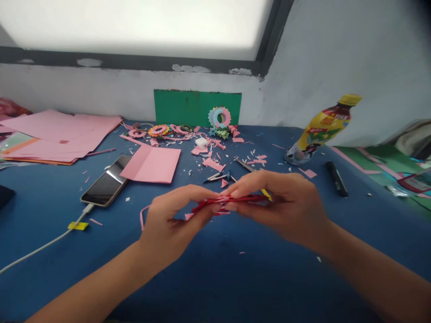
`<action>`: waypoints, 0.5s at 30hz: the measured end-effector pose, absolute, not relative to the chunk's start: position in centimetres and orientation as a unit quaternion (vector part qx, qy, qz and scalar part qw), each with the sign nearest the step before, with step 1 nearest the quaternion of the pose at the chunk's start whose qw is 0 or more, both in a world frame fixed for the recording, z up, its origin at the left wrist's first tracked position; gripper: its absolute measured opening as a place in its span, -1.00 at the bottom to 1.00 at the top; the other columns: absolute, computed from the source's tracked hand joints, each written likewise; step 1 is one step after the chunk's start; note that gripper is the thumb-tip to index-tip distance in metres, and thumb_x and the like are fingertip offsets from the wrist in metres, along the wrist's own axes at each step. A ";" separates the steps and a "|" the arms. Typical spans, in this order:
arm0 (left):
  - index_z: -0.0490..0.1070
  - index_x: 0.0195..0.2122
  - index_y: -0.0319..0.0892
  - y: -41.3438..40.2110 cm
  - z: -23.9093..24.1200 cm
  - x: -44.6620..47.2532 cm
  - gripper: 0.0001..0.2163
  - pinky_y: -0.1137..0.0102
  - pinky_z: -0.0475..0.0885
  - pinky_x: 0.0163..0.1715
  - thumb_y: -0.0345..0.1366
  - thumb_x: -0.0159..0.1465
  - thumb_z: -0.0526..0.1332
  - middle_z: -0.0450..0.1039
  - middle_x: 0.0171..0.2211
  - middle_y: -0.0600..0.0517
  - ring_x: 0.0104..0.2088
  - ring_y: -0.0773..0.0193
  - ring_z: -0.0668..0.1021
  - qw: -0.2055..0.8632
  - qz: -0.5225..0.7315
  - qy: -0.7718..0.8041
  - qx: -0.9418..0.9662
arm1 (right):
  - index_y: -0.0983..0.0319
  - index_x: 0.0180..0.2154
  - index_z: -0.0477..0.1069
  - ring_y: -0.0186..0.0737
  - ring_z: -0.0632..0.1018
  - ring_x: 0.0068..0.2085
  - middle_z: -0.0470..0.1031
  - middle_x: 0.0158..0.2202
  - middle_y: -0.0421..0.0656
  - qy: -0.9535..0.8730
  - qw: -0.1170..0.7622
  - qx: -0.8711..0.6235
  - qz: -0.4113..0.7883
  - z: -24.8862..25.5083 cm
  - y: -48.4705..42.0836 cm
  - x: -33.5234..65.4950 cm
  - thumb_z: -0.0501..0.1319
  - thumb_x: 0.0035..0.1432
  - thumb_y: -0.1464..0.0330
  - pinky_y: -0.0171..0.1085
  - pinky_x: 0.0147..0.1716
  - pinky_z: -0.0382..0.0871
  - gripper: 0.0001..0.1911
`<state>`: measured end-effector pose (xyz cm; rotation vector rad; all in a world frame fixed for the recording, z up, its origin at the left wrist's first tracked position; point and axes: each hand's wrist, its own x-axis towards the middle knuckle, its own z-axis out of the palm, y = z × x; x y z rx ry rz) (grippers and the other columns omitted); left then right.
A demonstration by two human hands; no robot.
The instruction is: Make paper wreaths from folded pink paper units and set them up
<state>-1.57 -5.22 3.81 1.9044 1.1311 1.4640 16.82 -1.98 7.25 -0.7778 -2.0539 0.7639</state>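
Observation:
Between my two hands, a flat red and pink folded paper piece [222,200] is held nearly edge-on above the blue table. My left hand [175,215] pinches its left side between thumb and fingers. On the right side, my right hand [279,204] grips it the same way, and the fingertips of both hands almost meet at the middle. The far face of the piece is hidden. Just beyond the hands lie scissors [245,165], partly covered by my right hand, and a pen-like tool [213,177] among pink paper scraps [213,164].
A phone [107,181] on a white cable and a folded pink sheet [155,163] lie left. Pink paper sheets [67,134] are stacked farther back. Paper rings [219,117] stand near a green board [188,107]. A bottle [319,130] and black marker [336,179] are right.

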 end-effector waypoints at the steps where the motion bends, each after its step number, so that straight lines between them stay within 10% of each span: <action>1: 0.48 -0.34 -0.14 -5.2 3.9 -1.6 -0.87 0.47 0.49 -0.38 -0.47 0.10 0.24 0.54 -0.40 0.04 -0.39 0.31 0.55 0.240 0.532 0.411 0.700 | 0.13 -0.41 0.43 -0.24 0.56 -0.30 0.54 -0.38 -0.23 -0.817 0.398 -0.296 0.293 7.3 -2.0 16.8 0.27 -0.01 0.41 -0.30 -0.32 0.47 -0.93; 15: 0.54 -0.32 -0.11 -5.2 4.2 -1.2 -0.81 0.53 0.56 -0.43 -0.47 0.04 0.29 0.59 -0.44 0.11 -0.46 0.31 0.60 0.368 0.572 0.451 0.578 | 0.19 -0.46 0.44 -0.37 0.49 -0.51 0.51 -0.52 -0.26 -0.804 0.405 -0.369 0.233 7.6 -2.2 16.2 0.27 -0.02 0.41 -0.41 -0.54 0.39 -0.98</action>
